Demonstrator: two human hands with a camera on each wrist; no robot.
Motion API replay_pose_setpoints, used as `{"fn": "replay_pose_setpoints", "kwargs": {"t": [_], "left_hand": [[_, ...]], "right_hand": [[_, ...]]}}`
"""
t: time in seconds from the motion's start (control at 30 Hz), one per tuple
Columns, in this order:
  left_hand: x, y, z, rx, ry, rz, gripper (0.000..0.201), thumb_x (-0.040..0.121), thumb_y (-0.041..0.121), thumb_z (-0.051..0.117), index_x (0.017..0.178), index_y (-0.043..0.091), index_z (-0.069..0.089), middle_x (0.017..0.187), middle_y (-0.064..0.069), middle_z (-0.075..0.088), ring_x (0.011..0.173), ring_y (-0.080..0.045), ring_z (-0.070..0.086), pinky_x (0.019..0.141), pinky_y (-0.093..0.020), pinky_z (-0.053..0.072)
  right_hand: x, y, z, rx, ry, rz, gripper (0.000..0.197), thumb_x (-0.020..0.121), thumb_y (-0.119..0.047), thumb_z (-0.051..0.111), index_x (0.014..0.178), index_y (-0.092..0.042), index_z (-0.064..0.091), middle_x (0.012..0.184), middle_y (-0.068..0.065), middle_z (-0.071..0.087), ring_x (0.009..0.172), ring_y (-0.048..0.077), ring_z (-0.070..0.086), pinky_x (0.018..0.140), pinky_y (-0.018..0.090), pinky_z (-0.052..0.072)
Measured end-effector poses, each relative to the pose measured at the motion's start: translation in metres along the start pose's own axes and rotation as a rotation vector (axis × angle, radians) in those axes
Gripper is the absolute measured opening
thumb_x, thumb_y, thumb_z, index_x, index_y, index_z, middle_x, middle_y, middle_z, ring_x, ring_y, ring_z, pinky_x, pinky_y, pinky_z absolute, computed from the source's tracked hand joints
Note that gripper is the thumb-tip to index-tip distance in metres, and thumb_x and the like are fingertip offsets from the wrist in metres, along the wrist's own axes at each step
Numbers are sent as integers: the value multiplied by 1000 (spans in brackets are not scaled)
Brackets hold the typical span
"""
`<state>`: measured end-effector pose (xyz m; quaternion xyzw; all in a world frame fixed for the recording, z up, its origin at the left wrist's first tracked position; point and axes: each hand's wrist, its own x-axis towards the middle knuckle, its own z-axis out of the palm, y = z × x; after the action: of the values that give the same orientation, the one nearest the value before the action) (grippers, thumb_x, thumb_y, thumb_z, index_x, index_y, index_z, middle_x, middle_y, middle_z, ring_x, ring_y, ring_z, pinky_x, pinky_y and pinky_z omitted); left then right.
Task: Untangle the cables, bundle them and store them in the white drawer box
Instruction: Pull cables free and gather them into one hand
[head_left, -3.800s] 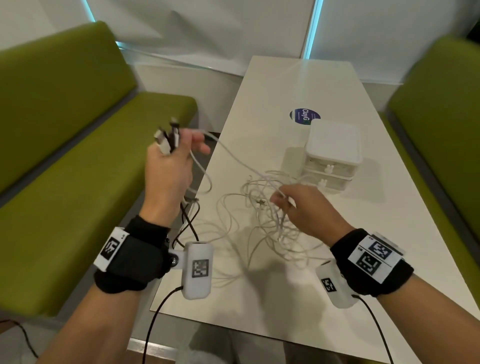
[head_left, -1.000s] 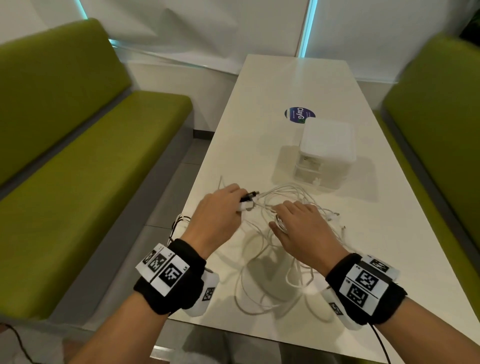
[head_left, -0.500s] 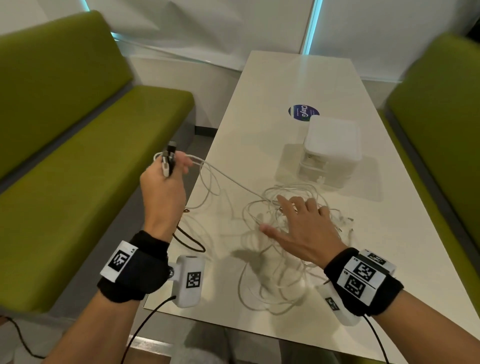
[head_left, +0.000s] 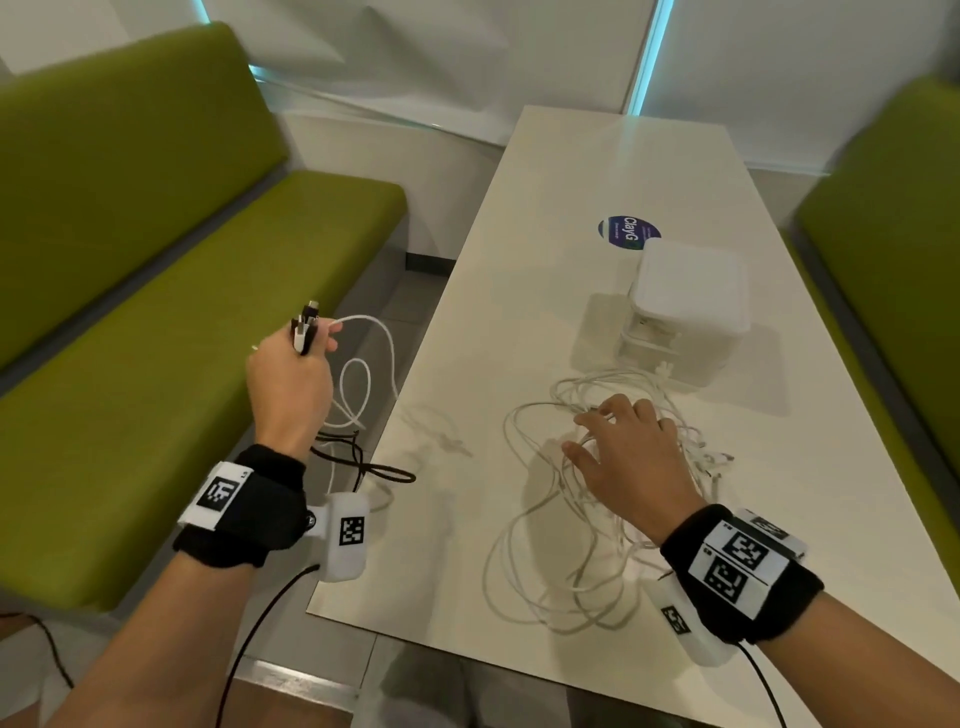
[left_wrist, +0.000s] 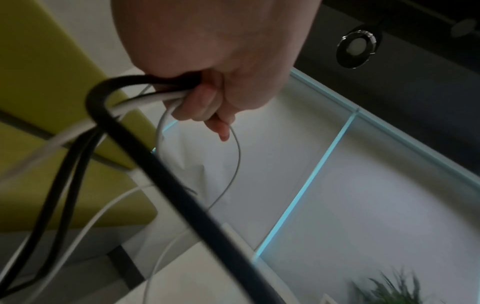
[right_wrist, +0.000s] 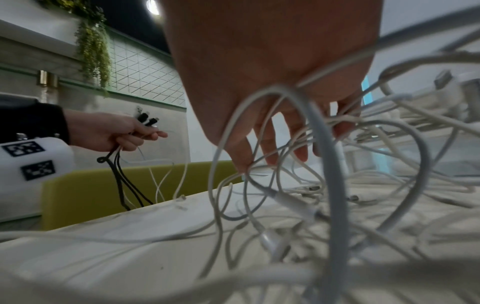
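The white table (head_left: 597, 171) is carrying the untangling step: the white drawer box (head_left: 685, 306) is sitting closed at one o'clock, the tangled cables (head_left: 587, 519) sprawling at five. The right hand (head_left: 631, 462) is pressing them, fingers spread wide; the left hand (head_left: 291, 384), at nine, is gripping the cable ends (head_left: 306, 330). Next, probably, comes drawing strands free.

White cables (head_left: 597, 499), black cables (head_left: 363, 467), green benches (head_left: 156, 312), white drawer box (head_left: 691, 296).

The round blue sticker (head_left: 628, 234) on the table (head_left: 545, 291) reads "ClayG".
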<state>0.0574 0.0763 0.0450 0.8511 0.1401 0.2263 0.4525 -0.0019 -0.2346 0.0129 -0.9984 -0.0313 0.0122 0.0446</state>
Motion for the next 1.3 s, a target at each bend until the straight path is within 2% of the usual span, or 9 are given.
{"fn": "replay_pose_setpoints", "kwargs": {"t": [0.2,0.43,0.57,0.7,0.9,0.97,1.03,1.2,1.3], "left_hand": [[27,-20,-31,131,196,-81,22,99,18,51,103,5,69,107,-13,69,99,-32,61,85,-40,46],[28,-24,-28,183,146,9,26,101,18,49,119,4,62,119,-16,65,108,-32,60,92,-44,47],[9,-27,-7,176,-49,17,30,102,31,47,113,12,68,99,-11,70,71,-13,54,67,-30,40],[-9,-20,10,59,-181,27,28,103,29,45,104,18,71,100,4,73,92,-11,62,80,-32,46],[-32,35,24,-199,-322,57,26,104,34,43,102,28,68,67,4,68,41,-6,36,45,-21,35],[-42,55,29,-236,-387,71,29,104,33,41,102,24,70,62,4,62,45,-12,44,54,-36,46],[-53,67,38,-252,-455,73,33,104,32,41,106,18,71,57,6,59,58,-7,53,82,-48,49],[-75,65,67,-326,-638,-13,33,104,35,42,102,22,72,53,5,56,44,-2,40,53,-18,35],[-87,62,77,-361,-727,-68,35,103,38,43,102,20,73,55,2,56,43,-9,33,46,-17,30]], "right_hand": [[0,-7,0,-112,74,-38,38,92,-51,54,112,-23,70,118,4,59,107,29,50,83,44,40],[5,-18,2,-115,106,-61,34,84,-48,66,96,-17,75,108,7,62,101,33,50,76,46,48],[7,-21,3,-65,127,-87,36,85,-47,64,99,-15,73,105,9,60,100,32,50,75,46,49],[7,-17,-3,-7,151,-80,36,87,-46,62,100,-14,72,102,9,58,97,31,51,72,43,50],[7,5,-34,137,205,-17,34,97,-43,52,110,-17,67,110,4,55,106,25,52,71,34,44],[8,15,-44,156,216,8,30,99,-38,49,111,-17,66,108,4,56,102,26,55,70,33,42],[8,26,-52,155,242,22,26,100,-31,47,110,-15,66,105,5,58,94,29,59,68,34,42],[0,58,-64,181,304,53,23,98,-14,50,114,-11,67,107,10,62,91,31,62,75,39,51],[-3,88,-63,172,236,136,27,97,-8,48,116,-13,66,111,10,63,95,31,62,78,36,47]]}}
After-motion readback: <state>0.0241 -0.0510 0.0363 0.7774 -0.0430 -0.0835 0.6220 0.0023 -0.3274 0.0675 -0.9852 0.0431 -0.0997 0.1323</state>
